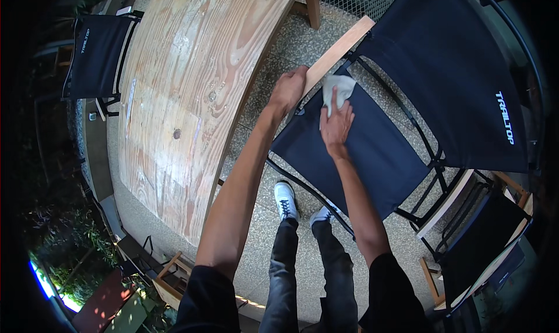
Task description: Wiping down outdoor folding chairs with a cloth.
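My left hand is closed around the front end of a flat wooden armrest on a folding camping chair. Under the spread fingers of my right hand lies a pale cloth, pressed flat on the dark fabric seat near the armrest side. The index finger points straight out over the cloth. Behind the seat rises the chair's dark fabric backrest, which bears white lettering. Black metal tubes frame the seat. The second armrest shows at the lower right.
A worn wooden table stands close on the left. Beyond it is another dark folding chair. More folding chairs crowd the lower right. My shoes rest on the speckled floor, and a metal mesh panel is at the top.
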### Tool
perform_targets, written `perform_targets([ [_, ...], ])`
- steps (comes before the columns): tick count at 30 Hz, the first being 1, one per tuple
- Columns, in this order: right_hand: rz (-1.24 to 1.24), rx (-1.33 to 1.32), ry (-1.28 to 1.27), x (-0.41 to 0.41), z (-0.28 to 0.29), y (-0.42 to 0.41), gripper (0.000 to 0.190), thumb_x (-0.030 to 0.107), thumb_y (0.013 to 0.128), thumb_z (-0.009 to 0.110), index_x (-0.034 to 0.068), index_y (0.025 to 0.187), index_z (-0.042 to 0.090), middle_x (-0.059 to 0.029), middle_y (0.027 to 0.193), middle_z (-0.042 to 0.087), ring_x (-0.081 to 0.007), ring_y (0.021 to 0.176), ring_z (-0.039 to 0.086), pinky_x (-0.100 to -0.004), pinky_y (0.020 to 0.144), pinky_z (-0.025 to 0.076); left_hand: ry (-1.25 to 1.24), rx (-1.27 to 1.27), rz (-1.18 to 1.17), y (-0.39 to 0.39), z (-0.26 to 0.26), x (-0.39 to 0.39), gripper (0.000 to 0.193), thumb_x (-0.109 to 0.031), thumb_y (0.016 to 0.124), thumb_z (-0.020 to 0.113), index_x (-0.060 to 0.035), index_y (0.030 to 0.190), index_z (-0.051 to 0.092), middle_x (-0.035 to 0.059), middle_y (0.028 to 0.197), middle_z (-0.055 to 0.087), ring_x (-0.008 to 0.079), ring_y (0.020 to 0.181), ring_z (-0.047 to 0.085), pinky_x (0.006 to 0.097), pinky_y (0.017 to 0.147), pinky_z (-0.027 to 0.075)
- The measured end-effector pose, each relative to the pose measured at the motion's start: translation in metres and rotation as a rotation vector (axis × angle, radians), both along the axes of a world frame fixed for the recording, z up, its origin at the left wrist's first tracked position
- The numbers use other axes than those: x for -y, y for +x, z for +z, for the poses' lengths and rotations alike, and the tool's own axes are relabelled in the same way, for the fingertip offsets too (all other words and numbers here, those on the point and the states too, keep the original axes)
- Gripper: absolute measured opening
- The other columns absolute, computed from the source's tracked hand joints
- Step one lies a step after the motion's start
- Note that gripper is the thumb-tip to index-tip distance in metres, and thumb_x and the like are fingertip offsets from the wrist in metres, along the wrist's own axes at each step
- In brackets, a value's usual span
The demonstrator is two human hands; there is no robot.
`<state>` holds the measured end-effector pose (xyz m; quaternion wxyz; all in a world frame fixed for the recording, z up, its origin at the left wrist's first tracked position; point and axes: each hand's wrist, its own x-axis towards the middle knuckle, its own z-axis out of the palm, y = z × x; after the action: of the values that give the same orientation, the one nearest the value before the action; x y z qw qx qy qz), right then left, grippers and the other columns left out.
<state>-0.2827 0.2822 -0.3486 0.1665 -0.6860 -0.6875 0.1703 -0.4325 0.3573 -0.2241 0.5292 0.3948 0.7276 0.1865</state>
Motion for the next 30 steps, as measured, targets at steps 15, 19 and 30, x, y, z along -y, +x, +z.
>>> perform_targets([
  [15, 0.758, -0.026, 0.112, 0.064, 0.008, -0.042, 0.079, 0.035, 0.084, 0.068, 0.032, 0.153, 0.028, -0.0088, 0.101, 0.050, -0.0248, 0.090, 0.049, -0.0373, 0.082, 0.041, 0.010, -0.246, 0.017, 0.012, 0.011, -0.004, 0.072, -0.066, 0.090, 0.039, -0.0048, 0.110, 0.070, 0.0244, 0.108, 0.068, 0.0393, 0.110, 0.062, 0.0425, 0.099, 0.044],
  [19, 0.989, 0.130, 0.021, 0.114, 0.001, 0.022, 0.078, 0.043, 0.083, 0.065, 0.033, 0.152, 0.029, -0.0061, 0.098, 0.051, -0.0211, 0.088, 0.049, -0.0351, 0.081, 0.040, 0.218, -0.386, -0.038, 0.015, 0.028, 0.009, 0.072, -0.070, 0.088, 0.043, -0.0071, 0.104, 0.072, 0.0232, 0.095, 0.070, 0.0393, 0.099, 0.066, 0.0447, 0.091, 0.049],
  [30, 0.046, 0.128, -0.097, 0.027, 0.002, 0.024, 0.075, 0.032, 0.087, 0.063, 0.025, 0.153, 0.028, -0.0149, 0.103, 0.049, -0.0298, 0.096, 0.048, -0.0410, 0.087, 0.039, 0.239, -0.459, -0.102, 0.023, 0.026, 0.010, 0.065, -0.068, 0.089, 0.045, -0.0109, 0.095, 0.075, 0.0246, 0.082, 0.068, 0.0423, 0.089, 0.066, 0.0479, 0.085, 0.050],
])
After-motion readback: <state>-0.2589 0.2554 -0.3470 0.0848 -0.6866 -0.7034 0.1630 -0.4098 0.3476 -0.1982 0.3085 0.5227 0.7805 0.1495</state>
